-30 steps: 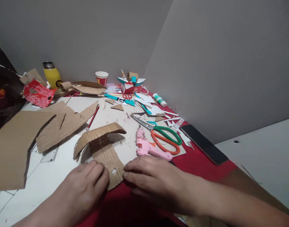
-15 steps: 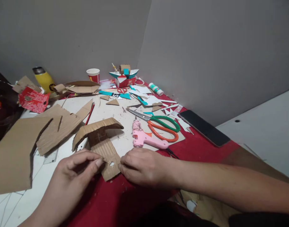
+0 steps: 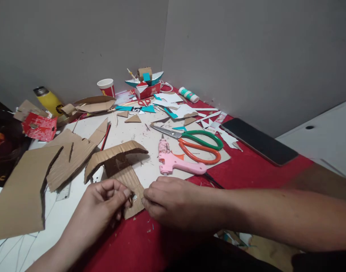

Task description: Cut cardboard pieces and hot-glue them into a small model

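A curved cardboard piece (image 3: pixel 116 155) is joined to a ridged cardboard strip (image 3: pixel 129 177), which slants down toward me with a small hole near its near end. My right hand (image 3: pixel 173 198) is closed at the strip's right edge, fingertips pinching it. Over the strip's left side, my left hand (image 3: pixel 109 200) has thumb and forefinger pressed together beside the hole; a small brownish bit shows at the tips, too small to name. A pink glue gun (image 3: pixel 173 160) lies just beyond my right hand, with green-and-orange-handled scissors (image 3: pixel 189 141) behind it.
Large cardboard sheets (image 3: pixel 20 192) lie at the left. A phone (image 3: pixel 259 141) rests on the red cloth at the right. Toward the wall are paper scraps (image 3: pixel 175 109), a paper cup (image 3: pixel 106 87), a yellow bottle (image 3: pixel 49 102), a white-and-green tube (image 3: pixel 189 94) and a small model boat (image 3: pixel 147 85).
My left hand has moved right, its fingertips now over the strip next to the hole. My right hand keeps its hold on the edge. The view has shifted slightly.
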{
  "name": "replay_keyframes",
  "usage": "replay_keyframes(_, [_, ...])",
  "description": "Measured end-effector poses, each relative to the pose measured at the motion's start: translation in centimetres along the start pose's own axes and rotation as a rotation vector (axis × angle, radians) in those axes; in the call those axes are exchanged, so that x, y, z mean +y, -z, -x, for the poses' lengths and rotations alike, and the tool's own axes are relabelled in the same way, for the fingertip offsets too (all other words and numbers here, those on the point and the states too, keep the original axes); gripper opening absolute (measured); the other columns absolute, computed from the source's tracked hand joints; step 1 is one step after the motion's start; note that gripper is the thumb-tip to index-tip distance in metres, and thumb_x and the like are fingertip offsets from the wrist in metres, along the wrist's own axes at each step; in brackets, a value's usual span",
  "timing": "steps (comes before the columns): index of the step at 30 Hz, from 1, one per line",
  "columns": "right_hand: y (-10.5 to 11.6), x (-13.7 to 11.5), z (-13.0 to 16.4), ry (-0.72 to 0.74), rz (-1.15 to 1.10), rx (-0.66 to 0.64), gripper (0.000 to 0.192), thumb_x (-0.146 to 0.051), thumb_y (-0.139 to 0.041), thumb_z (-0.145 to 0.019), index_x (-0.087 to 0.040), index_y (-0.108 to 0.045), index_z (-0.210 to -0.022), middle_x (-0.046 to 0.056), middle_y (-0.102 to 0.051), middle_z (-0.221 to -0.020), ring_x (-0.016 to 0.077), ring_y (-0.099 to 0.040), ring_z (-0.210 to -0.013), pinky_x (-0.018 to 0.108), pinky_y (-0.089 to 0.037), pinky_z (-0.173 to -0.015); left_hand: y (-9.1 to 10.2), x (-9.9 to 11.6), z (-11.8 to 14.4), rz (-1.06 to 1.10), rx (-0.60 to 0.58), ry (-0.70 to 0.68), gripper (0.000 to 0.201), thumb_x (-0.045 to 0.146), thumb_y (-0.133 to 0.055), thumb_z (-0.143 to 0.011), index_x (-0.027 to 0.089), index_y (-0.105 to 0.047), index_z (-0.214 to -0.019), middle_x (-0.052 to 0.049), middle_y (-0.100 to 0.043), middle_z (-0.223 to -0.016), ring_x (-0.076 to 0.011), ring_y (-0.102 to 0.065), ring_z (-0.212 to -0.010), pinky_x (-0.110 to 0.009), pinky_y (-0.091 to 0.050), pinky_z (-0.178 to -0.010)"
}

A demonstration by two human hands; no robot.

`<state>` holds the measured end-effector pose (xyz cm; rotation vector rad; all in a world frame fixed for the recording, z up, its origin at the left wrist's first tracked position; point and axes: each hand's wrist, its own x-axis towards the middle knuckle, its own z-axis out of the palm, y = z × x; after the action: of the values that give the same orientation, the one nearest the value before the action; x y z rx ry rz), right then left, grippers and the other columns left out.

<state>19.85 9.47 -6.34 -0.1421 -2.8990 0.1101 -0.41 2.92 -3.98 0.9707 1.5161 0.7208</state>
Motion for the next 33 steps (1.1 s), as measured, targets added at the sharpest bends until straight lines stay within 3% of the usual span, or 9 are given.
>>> replay_keyframes(3, [0.2,0.0,0.0,0.016,-0.002,0.000,0.019,-0.011,-0.044,-0.090,-0.015,-0.057,-0.077,0.003,-0.051,-0.077,0.0166,-0.038,-0.067,0.032,-0.024,-0.061,0.0,-0.3,-0.1,-0.027,0.041,-0.036,0.035,0.047,-0.063,-0.080,0.016,-0.060,-0.064,0.010,-0.037,-0.040,-0.0028,-0.024,-0.036,-0.014,-0.020,-0.036])
replay_keyframes(7, [0.0,0.0,0.0,0.006,-0.012,0.012,0.016,-0.011,-0.047,-0.088,-0.015,-0.059,-0.077,0.002,-0.049,-0.075,0.0168,-0.037,-0.067,0.031,-0.026,-0.060,-0.3,-0.2,-0.2,-0.085,0.101,-0.067,0.031,0.044,-0.066,-0.077,0.016,-0.065,-0.066,0.004,-0.054,-0.056,-0.0056,-0.039,-0.050,-0.016,-0.034,-0.049])
replay_keyframes(11, [0.0,0.0,0.0,0.006,-0.001,0.021,0.017,-0.013,-0.048,-0.088,-0.014,-0.060,-0.076,0.002,-0.049,-0.075,0.0165,-0.038,-0.067,0.031,-0.027,-0.060,-0.9,0.0,-0.1,-0.128,0.169,-0.071,0.029,0.044,-0.068,-0.074,0.016,-0.069,-0.067,-0.001,-0.065,-0.066,-0.0114,-0.049,-0.062,-0.020,-0.040,-0.057])
replay_keyframes(16, [0.5,0.0,0.0,0.026,-0.010,-0.015,0.012,-0.015,-0.054,-0.086,-0.013,-0.063,-0.080,0.003,-0.051,-0.075,0.0168,-0.043,-0.065,0.031,-0.029,-0.058,-1.7,-0.3,0.3,-0.185,0.232,-0.128,0.029,0.042,-0.065,-0.077,0.017,-0.067,-0.062,0.000,-0.064,-0.060,-0.0121,-0.049,-0.059,-0.020,-0.040,-0.054])
replay_keyframes(23, [0.5,0.2,0.0,0.056,0.009,-0.012,0.013,-0.017,-0.053,-0.087,-0.012,-0.065,-0.084,0.004,-0.052,-0.076,0.0182,-0.046,-0.067,0.032,-0.030,-0.058,-1.7,-1.6,0.1,-0.446,0.316,-0.340,0.019,0.034,-0.061,-0.082,0.021,-0.067,-0.070,0.003,-0.069,-0.067,-0.0128,-0.060,-0.062,-0.021,-0.045,-0.061])
replay_keyframes(28, [0.5,0.3,0.1,0.079,0.025,0.011,0.013,-0.015,-0.052,-0.087,-0.011,-0.064,-0.087,0.005,-0.053,-0.078,0.0186,-0.047,-0.069,0.033,-0.030,-0.059,-1.8,-2.2,0.0,-0.671,0.413,-0.502,0.021,0.032,-0.059,-0.083,0.020,-0.063,-0.066,0.004,-0.065,-0.061,-0.0113,-0.057,-0.053,-0.022,-0.043,-0.055])
replay_keyframes(33, [0.5,0.2,0.2,0.057,0.043,0.047,0.016,-0.013,-0.048,-0.089,-0.012,-0.062,-0.084,0.006,-0.054,-0.078,0.0179,-0.047,-0.069,0.033,-0.030,-0.059,-1.5,-1.5,0.9,-0.750,0.403,-0.475,0.021,0.032,-0.056,-0.086,0.020,-0.059,-0.069,0.004,-0.060,-0.060,-0.0107,-0.052,-0.051,-0.021,-0.042,-0.052])
